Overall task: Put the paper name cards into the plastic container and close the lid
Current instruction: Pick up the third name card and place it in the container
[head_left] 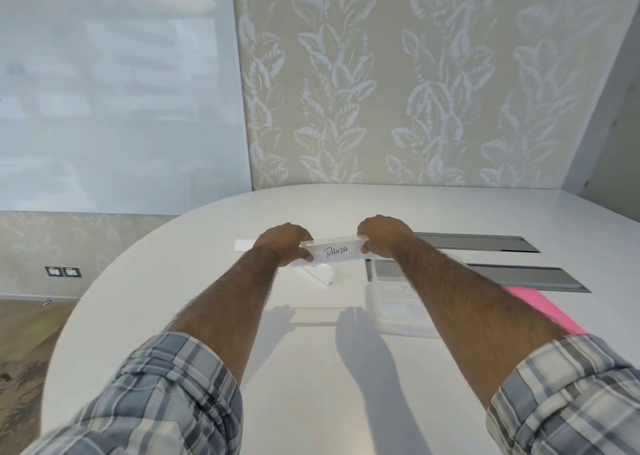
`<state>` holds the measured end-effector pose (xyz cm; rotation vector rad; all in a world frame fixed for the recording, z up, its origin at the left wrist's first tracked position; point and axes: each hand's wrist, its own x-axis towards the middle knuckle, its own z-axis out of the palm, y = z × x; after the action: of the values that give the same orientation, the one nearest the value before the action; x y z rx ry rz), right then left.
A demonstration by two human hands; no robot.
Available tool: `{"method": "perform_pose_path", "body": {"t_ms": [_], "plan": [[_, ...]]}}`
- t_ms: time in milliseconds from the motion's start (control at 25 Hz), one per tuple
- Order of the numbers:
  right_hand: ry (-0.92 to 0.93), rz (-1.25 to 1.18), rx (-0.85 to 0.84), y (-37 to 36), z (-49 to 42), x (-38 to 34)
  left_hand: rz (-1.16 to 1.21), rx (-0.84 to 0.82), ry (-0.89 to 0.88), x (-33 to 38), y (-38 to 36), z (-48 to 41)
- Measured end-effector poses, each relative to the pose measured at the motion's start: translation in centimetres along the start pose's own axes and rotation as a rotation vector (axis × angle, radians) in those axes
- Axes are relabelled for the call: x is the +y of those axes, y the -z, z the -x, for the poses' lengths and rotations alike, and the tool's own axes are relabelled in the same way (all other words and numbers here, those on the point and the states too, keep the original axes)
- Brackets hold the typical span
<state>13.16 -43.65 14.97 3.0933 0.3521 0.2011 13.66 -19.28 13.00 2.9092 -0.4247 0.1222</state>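
Note:
Both hands hold a clear plastic name card holder (332, 251) above the white table; inside it a white paper card reads "PANDA". My left hand (285, 243) grips its left end, and my right hand (381, 236) grips its right end. Below the holder another clear holder (320, 274) lies on the table. A clear plastic container (394, 307) with white cards inside sits open under my right forearm. A pink lid or sheet (543, 311) lies just right of that forearm, partly hidden. A white strip (244, 245) lies left of my left hand.
The white oval table (311, 368) runs to a patterned wall. Two grey recessed cable trays (485, 241) (526, 278) sit at the right. A whiteboard (114, 91) hangs at the left, with wall sockets (63, 271) below it.

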Motion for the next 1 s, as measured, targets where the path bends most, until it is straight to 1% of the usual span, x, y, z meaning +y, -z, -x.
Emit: {"method": "perform_pose_path", "body": {"t_ms": [240,440,760,1000], "plan": [[-0.095,0.004,-0.014,0.6,4.3,8.8,-0.036,-0.008,-0.080,9.7,-1.0,-2.1],[-0.147,0.036,-0.034,0.0,6.0,14.0,0.001,-0.020,-0.125,14.6,-3.0,-4.9],[-0.153,0.072,-0.098,-3.0,4.4,17.9,0.035,-0.091,-0.119,17.1,-6.8,-8.6],[-0.112,0.093,-0.124,-5.7,2.6,18.6,-0.108,-0.188,-0.104,17.6,-9.4,-10.6]]}}
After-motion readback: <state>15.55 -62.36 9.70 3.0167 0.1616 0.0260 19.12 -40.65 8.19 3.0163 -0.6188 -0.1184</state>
